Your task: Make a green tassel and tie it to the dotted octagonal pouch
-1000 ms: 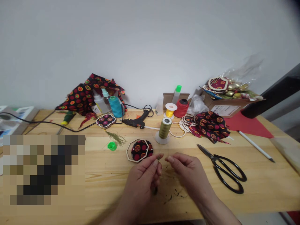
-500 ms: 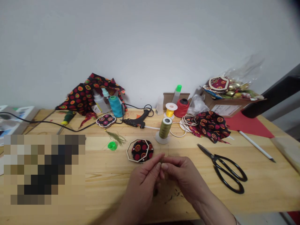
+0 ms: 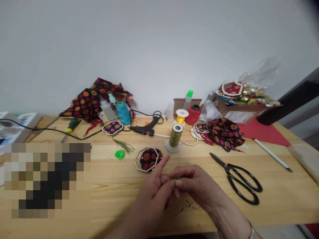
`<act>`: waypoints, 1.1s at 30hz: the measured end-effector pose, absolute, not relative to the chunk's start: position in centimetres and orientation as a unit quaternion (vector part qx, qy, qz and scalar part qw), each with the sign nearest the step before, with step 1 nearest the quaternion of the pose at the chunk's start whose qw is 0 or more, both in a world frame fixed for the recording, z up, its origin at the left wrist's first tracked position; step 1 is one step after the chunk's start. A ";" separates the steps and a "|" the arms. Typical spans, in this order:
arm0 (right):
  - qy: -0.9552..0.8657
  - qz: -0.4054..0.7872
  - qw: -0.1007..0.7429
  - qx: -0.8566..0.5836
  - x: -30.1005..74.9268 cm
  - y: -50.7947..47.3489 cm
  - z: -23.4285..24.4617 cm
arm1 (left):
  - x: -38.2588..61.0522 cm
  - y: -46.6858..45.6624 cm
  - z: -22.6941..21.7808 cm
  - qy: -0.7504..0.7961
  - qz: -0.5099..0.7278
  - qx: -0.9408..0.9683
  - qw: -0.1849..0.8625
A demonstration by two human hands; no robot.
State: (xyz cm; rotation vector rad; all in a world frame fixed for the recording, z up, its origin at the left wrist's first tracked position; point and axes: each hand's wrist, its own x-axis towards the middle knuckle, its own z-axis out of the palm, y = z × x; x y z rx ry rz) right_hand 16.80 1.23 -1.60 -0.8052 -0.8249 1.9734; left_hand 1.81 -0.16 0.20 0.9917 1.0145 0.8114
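My left hand (image 3: 157,187) and my right hand (image 3: 193,182) meet over the front middle of the table. Pinched between thumb and fingers of the right is a small bit of olive-green thread (image 3: 177,178). My left thumb and curled fingers close on the same thread, while the left index finger points up and away. Most of the thread is hidden by the fingers. Just beyond stand an upright spool of olive thread (image 3: 175,136) and, to its left, an octagonal wooden frame (image 3: 136,161) lying against a patterned fabric piece (image 3: 148,160).
Black-handled scissors (image 3: 230,172) lie to the right, a white pencil (image 3: 272,155) beyond them. Along the back are a glue gun (image 3: 147,127), a teal thread cone (image 3: 123,113), a red cone (image 3: 193,115) and patterned cloth (image 3: 225,134). A green cap (image 3: 120,154) sits left. Dark scraps (image 3: 186,206) lie near my hands.
My left index finger has lifted and straightened away from the other fingers. My right hand has shifted slightly to the right, and the green thread in its pinch shows more.
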 end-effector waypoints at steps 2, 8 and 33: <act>-0.334 0.789 0.411 -0.311 16.9 1.2 -1.6 | 1.8 -0.1 0.2 0.442 0.360 0.443 0.692; -0.338 0.793 0.398 -0.315 17.2 1.1 -1.6 | 1.6 -0.1 0.2 0.413 0.344 0.456 0.709; -0.466 0.570 0.470 -0.487 16.0 0.5 0.0 | 2.5 0.1 0.3 0.383 0.394 0.251 0.797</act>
